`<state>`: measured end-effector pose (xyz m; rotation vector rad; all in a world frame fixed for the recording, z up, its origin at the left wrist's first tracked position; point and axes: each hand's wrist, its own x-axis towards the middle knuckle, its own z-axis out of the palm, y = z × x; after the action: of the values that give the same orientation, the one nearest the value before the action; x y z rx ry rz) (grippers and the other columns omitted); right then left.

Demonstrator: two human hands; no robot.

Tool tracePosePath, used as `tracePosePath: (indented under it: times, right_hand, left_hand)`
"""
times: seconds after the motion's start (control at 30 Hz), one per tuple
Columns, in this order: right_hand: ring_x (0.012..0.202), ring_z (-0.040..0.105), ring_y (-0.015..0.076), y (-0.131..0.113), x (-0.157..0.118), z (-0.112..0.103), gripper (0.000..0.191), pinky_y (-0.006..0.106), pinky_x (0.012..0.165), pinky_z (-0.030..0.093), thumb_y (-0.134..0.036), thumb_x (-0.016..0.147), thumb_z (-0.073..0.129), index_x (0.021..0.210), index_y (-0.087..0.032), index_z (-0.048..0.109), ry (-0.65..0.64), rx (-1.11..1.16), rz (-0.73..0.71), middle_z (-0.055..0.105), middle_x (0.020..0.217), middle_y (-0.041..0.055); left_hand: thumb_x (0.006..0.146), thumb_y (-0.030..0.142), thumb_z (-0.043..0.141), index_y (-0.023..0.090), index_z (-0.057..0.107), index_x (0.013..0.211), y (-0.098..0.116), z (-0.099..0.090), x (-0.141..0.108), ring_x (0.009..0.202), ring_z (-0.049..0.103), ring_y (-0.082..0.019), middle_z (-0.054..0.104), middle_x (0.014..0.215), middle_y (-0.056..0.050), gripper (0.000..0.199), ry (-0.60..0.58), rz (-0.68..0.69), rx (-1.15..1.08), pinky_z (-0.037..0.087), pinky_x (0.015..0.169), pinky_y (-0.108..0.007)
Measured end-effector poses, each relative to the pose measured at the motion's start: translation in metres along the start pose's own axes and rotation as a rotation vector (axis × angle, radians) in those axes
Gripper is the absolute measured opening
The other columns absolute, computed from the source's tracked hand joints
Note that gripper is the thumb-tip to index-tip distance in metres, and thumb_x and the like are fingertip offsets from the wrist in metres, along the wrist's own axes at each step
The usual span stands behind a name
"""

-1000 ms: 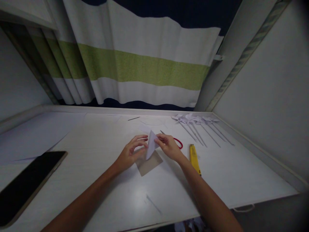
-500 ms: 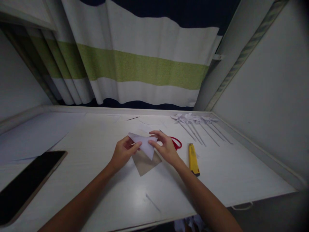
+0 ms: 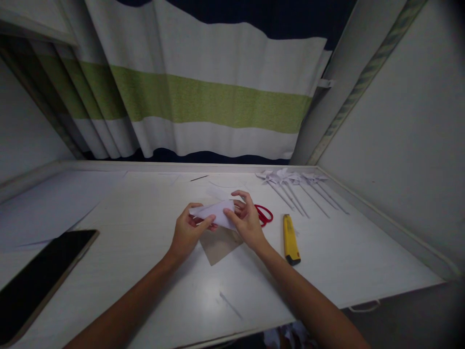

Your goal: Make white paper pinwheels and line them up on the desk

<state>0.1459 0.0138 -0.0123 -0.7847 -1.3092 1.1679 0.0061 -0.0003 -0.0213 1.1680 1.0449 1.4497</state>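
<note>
A folded piece of white paper (image 3: 218,212) is held up between both hands at the middle of the table. My left hand (image 3: 189,230) pinches its left end, thumb in front and fingers behind. At its right end my right hand (image 3: 249,223) grips it with the thumb in front, the index finger raised and bent. Below the paper, a grey-brown square card (image 3: 218,246) lies flat, partly covered by the hands. Red-handled scissors (image 3: 267,214) lie just right of my right hand, their blades hidden. Further right is a yellow cutter (image 3: 290,240).
White paper flowers on thin stems (image 3: 290,180) lie at the back right. A dark tablet (image 3: 43,286) and large white sheets (image 3: 54,203) are on the left. A thin stick (image 3: 230,305) lies near the front edge. Behind hangs a striped curtain (image 3: 218,102).
The white paper has been turned, and its downward point no longer shows. My right hand's index finger has lifted a little. The view has shifted slightly.
</note>
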Motion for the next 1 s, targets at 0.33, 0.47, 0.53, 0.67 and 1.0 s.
tracePosePath:
  times: [0.33, 0.47, 0.53, 0.67, 1.0]
  right_hand:
    - [0.06, 0.046, 0.0098, 0.004, 0.005, -0.007, 0.013, 0.022, 0.057, 0.037, -0.027, 0.069, 0.056, 0.066, -0.015, 0.052, 0.059, -0.258, -0.035, 0.051, 0.063, -0.0002]
    - [0.058, 0.044, 0.0082, -0.001, 0.006, -0.012, 0.015, 0.02, 0.054, 0.035, -0.025, 0.067, 0.058, 0.062, -0.016, 0.048, -0.022, -0.171, -0.047, 0.048, 0.061, -0.0024]
    - [0.057, 0.044, 0.0076, -0.002, 0.007, -0.014, 0.016, 0.02, 0.053, 0.034, -0.024, 0.066, 0.059, 0.061, -0.016, 0.046, -0.067, -0.125, -0.045, 0.047, 0.061, -0.003]
    - [0.057, 0.044, 0.0069, -0.003, 0.007, -0.016, 0.017, 0.018, 0.051, 0.032, -0.022, 0.065, 0.061, 0.062, -0.016, 0.045, -0.084, -0.075, -0.01, 0.049, 0.063, -0.0029]
    - [0.048, 0.042, 0.0048, -0.008, 0.006, -0.015, 0.019, 0.017, 0.045, 0.029, -0.023, 0.061, 0.062, 0.059, -0.016, 0.044, -0.067, -0.048, 0.066, 0.05, 0.058, -0.0045]
  left_hand:
    - [0.058, 0.022, 0.068, 0.019, 0.037, 0.085, -0.002, 0.003, -0.003, 0.061, 0.062, -0.013, 0.052, 0.075, 0.004, 0.041, 0.026, 0.018, 0.051, 0.055, 0.053, -0.023]
    - [0.059, 0.022, 0.066, 0.02, 0.041, 0.085, 0.002, -0.004, 0.0, 0.073, 0.06, -0.014, 0.049, 0.079, 0.004, 0.036, 0.007, 0.135, 0.113, 0.056, 0.056, -0.026]
    - [0.062, 0.024, 0.063, 0.017, 0.048, 0.078, 0.003, -0.009, 0.002, 0.077, 0.058, -0.016, 0.049, 0.078, 0.003, 0.024, -0.037, 0.175, 0.161, 0.057, 0.055, -0.026]
    - [0.065, 0.025, 0.061, 0.015, 0.053, 0.075, 0.005, -0.013, 0.003, 0.068, 0.059, -0.014, 0.05, 0.076, 0.001, 0.016, -0.097, 0.191, 0.201, 0.056, 0.049, -0.024]
    - [0.069, 0.027, 0.057, 0.015, 0.057, 0.074, 0.009, -0.007, -0.003, 0.04, 0.058, -0.014, 0.062, 0.051, 0.0, 0.013, -0.194, 0.049, 0.236, 0.049, 0.04, -0.02]
